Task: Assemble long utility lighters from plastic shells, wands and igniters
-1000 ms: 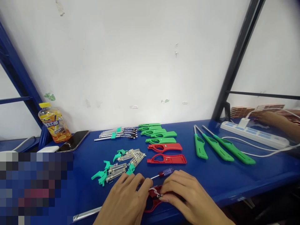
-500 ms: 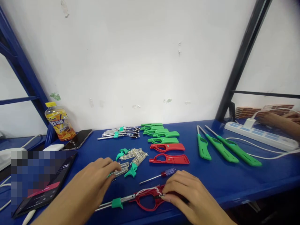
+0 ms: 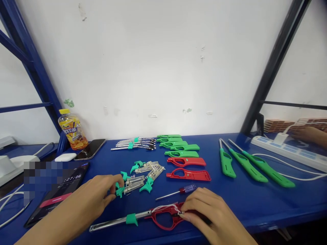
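Evidently, the right hand is clamped on the red handle near the table's front edge, probably to steady its white wire, while the left hand curls around a green trigger (whether pinching, I cannot tell).

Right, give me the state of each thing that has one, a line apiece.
Red lighter shell, open, white wires exposed.
Right hand, closed on that shell.
Left hand, curled at a green trigger, grip unclear.
Screwdriver, lying loose.
Nearer loose red shell, open side up.
Three green lighters, look assembled.
Larger phone, screen lit.
Smaller phone, screen dark.
Tea bottle, yellow cap on.
Power strip, plug inserted.
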Available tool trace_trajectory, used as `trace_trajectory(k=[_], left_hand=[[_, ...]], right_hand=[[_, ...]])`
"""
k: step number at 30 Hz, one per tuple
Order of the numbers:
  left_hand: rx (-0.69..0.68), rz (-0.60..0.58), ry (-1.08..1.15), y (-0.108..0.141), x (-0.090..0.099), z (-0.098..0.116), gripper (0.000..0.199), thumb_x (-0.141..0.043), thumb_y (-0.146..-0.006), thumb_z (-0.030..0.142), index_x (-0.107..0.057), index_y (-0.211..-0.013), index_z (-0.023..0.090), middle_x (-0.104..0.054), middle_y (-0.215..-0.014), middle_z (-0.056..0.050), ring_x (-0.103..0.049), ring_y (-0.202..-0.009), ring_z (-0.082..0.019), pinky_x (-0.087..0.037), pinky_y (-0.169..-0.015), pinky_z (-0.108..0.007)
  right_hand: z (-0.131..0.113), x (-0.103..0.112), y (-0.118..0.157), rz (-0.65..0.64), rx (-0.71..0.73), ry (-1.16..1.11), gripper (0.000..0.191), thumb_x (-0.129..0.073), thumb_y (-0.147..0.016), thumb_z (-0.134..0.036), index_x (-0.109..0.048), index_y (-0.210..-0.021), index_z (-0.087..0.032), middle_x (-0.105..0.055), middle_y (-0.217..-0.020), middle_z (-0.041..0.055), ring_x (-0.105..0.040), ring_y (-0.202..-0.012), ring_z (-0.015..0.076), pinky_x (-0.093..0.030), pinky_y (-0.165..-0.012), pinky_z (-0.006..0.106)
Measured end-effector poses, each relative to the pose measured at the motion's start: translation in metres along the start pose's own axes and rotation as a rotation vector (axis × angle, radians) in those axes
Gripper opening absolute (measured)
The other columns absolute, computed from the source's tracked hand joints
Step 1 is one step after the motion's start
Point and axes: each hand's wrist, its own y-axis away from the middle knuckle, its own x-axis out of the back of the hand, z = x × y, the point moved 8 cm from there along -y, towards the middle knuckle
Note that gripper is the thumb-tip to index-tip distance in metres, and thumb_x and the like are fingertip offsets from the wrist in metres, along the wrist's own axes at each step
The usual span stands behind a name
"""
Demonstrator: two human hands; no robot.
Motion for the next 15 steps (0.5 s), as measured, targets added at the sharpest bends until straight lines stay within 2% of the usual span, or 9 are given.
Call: trace_trajectory(k=[4, 7, 11, 15], left_hand=[[0.053, 0.105, -0.020, 0.003, 0.012, -0.014, 0.033, -0.048, -0.091, 0.023, -0.075, -0.110, 0.027, -0.079, -0.099, -0.005, -0.075, -0.087, -0.027, -0.050, -0.074, -0.033], [0.077, 0.115, -0.021, 0.000, 0.013, -0.022, 0.035, -0.052, -0.087, 0.028, -0.077, -0.113, 0.026, -0.079, -0.102, -0.008, -0.075, -0.092, -0.031, -0.053, -0.079, -0.037], [0.075, 0.073, -0.010, -0.006, 0.009, -0.027, 0.026, -0.052, -0.088, 0.022, -0.076, -0.099, 0.024, -0.079, -0.086, -0.003, -0.073, -0.077, -0.025, -0.048, -0.070, -0.032], [0.074, 0.089, -0.021, -0.004, 0.020, -0.028, 0.028, -0.048, -0.093, 0.023, -0.075, -0.088, 0.024, -0.080, -0.089, -0.006, -0.073, -0.085, -0.028, -0.049, -0.076, -0.037]], right_hand=[[-0.002, 0.001, 0.000, 0.012, 0.019, 0.013, 0.021, -0.057, -0.113, -0.038, -0.071, -0.102, -0.027, -0.076, -0.098, -0.0004, -0.070, -0.086, 0.0200, -0.052, -0.082, 0.032], [-0.002, 0.001, 0.000, 0.010, 0.018, 0.018, 0.020, -0.057, -0.112, -0.037, -0.071, -0.101, -0.027, -0.076, -0.098, -0.0007, -0.070, -0.086, 0.0198, -0.052, -0.082, 0.031], [0.000, 0.000, 0.000, 0.009, 0.012, 0.011, 0.015, -0.060, -0.111, -0.035, -0.071, -0.103, -0.028, -0.076, -0.098, -0.0019, -0.069, -0.087, 0.0196, -0.052, -0.083, 0.032], [0.000, -0.001, 0.001, 0.003, 0.008, 0.002, 0.012, -0.062, -0.110, -0.033, -0.071, -0.104, -0.029, -0.076, -0.100, -0.0019, -0.069, -0.088, 0.0197, -0.051, -0.084, 0.032]])
